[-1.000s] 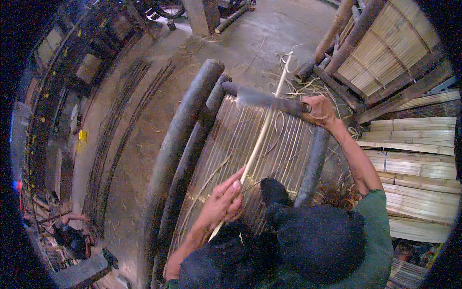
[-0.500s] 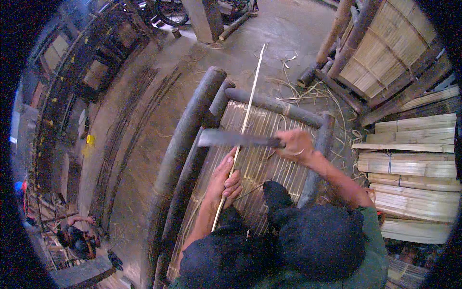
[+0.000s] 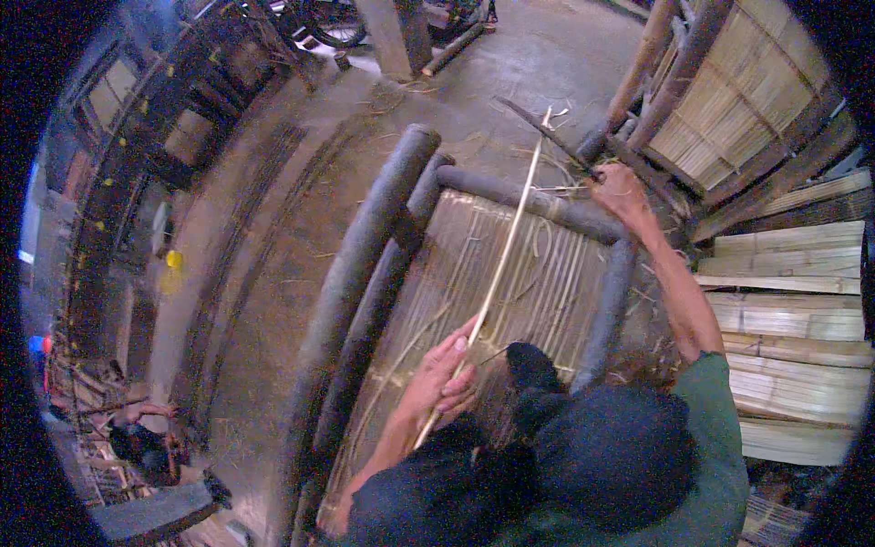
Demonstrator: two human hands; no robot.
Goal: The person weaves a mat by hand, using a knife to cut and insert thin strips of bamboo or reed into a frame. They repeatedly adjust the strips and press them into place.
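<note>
A long, thin, pale bamboo strip [image 3: 512, 232] slants away from me over the slatted bamboo bench [image 3: 447, 237]. My left hand [image 3: 445, 381] is closed around its near part, just above the slats and close to my dark-clothed legs. Out at the far right corner of the bench, my right hand [image 3: 622, 194] grips the handle of a long-bladed knife [image 3: 550, 135]. The dark blade points away and to the left, crossing the strip near its far end; whether the two touch I cannot tell.
Thick round poles [image 3: 365, 255] frame the bench. Bundled flat bamboo pieces [image 3: 775, 319] are stacked at right, below a woven bamboo panel [image 3: 743, 87]. Thin shavings [image 3: 565, 114] litter the floor beyond. Another person [image 3: 146, 438] sits at the lower left.
My right hand and the knife have swung away and to the right, from the strip's middle to near its far end. My left hand has shifted slightly nearer and right; the strip leans further right.
</note>
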